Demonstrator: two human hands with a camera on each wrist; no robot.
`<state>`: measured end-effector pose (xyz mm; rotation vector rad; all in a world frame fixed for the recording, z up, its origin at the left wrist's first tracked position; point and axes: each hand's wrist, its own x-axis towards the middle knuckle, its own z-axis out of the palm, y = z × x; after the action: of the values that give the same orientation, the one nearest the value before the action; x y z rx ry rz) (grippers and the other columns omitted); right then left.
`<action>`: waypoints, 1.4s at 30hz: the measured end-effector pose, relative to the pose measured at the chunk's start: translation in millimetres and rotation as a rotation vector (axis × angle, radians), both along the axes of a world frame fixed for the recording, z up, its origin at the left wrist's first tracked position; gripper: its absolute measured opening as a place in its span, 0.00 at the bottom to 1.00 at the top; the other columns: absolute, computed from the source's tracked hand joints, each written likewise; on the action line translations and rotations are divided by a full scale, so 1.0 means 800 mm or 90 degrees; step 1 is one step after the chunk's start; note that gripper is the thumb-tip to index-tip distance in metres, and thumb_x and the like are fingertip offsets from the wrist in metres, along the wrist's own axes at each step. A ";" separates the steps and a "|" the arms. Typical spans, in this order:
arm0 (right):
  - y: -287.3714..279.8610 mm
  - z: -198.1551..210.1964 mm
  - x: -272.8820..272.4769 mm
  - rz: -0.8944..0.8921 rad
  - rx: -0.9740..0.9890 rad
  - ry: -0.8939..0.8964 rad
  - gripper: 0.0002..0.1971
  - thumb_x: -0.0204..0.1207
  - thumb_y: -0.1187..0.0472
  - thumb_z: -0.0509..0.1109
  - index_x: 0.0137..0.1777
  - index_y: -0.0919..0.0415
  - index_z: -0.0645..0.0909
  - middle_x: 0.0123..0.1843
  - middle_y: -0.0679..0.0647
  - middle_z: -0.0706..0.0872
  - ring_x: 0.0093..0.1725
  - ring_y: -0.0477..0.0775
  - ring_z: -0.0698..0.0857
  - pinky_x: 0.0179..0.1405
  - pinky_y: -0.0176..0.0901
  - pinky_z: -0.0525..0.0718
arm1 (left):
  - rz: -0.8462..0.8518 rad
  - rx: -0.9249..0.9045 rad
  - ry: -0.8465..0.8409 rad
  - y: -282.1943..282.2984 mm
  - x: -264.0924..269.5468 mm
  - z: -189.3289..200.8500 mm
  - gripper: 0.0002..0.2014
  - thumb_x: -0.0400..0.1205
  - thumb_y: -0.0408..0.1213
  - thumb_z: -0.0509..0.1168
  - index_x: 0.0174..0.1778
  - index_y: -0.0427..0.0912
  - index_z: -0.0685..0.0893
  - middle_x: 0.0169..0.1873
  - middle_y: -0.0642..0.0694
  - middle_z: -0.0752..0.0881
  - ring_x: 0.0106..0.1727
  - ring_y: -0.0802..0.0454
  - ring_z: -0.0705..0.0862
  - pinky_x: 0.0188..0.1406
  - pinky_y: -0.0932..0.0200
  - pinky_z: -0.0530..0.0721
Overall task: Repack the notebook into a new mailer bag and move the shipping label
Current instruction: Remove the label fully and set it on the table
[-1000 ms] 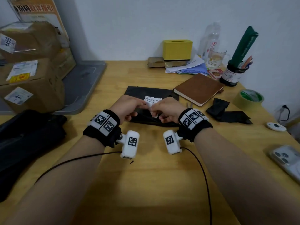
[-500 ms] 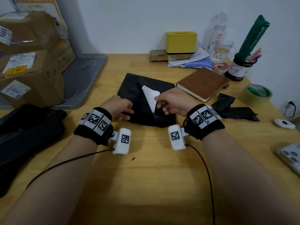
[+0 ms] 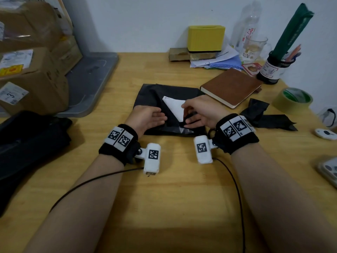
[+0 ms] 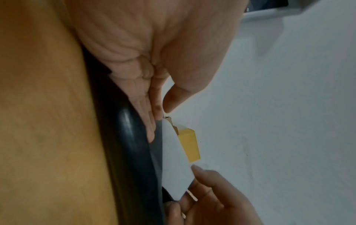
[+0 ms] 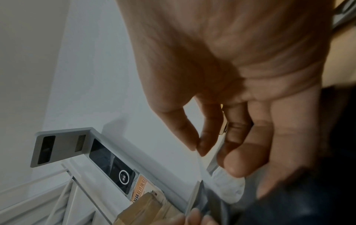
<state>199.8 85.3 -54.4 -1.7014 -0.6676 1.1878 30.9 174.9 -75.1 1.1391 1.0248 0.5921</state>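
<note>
With the right hand (image 3: pixel 196 114) pinching the half-peeled shipping label (image 3: pixel 174 109) off the black mailer bag (image 3: pixel 155 95) on the bench while the flat, relaxed left hand (image 3: pixel 145 117) presses the bag, a hasty pull could tear the label.

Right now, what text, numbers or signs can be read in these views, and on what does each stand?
"3": white label on a cardboard box.
"京": red, on the clear bottle.
"取件指引": orange sign, right wrist view, partly cut off.
The shipping label, pinched by the right hand, shows only its blank side.
Other box stickers and the jar label: too small to read.
</note>
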 end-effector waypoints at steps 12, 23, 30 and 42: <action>-0.008 0.013 0.011 -0.009 -0.018 -0.036 0.07 0.82 0.61 0.72 0.55 0.63 0.81 0.47 0.60 0.82 0.32 0.55 0.83 0.46 0.62 0.93 | -0.023 -0.040 -0.027 0.010 -0.004 -0.005 0.11 0.87 0.32 0.63 0.59 0.27 0.82 0.52 0.31 0.90 0.48 0.43 0.93 0.42 0.58 0.92; -0.011 0.017 0.016 -0.011 -0.024 -0.019 0.09 0.85 0.62 0.69 0.61 0.64 0.78 0.54 0.61 0.81 0.35 0.56 0.82 0.43 0.64 0.93 | -0.023 -0.044 -0.041 0.010 -0.004 -0.005 0.15 0.88 0.39 0.62 0.60 0.29 0.82 0.54 0.33 0.90 0.52 0.42 0.92 0.46 0.54 0.92; -0.011 0.019 0.024 -0.026 -0.008 -0.047 0.06 0.85 0.61 0.70 0.57 0.63 0.78 0.45 0.56 0.77 0.33 0.52 0.76 0.43 0.62 0.93 | -0.015 -0.053 -0.046 0.011 -0.003 -0.006 0.21 0.89 0.48 0.59 0.60 0.30 0.82 0.54 0.34 0.90 0.50 0.43 0.93 0.49 0.51 0.92; -0.007 0.020 0.031 -0.071 0.059 -0.071 0.03 0.86 0.61 0.68 0.51 0.60 0.80 0.44 0.56 0.75 0.33 0.51 0.76 0.30 0.44 0.85 | -0.007 -0.090 -0.057 0.012 -0.005 -0.002 0.28 0.90 0.55 0.54 0.58 0.30 0.82 0.53 0.33 0.90 0.52 0.40 0.92 0.49 0.49 0.91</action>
<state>224.9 79.6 -38.1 -1.7125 -0.6761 0.9757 27.2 184.2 -76.4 0.9849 0.9674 0.5489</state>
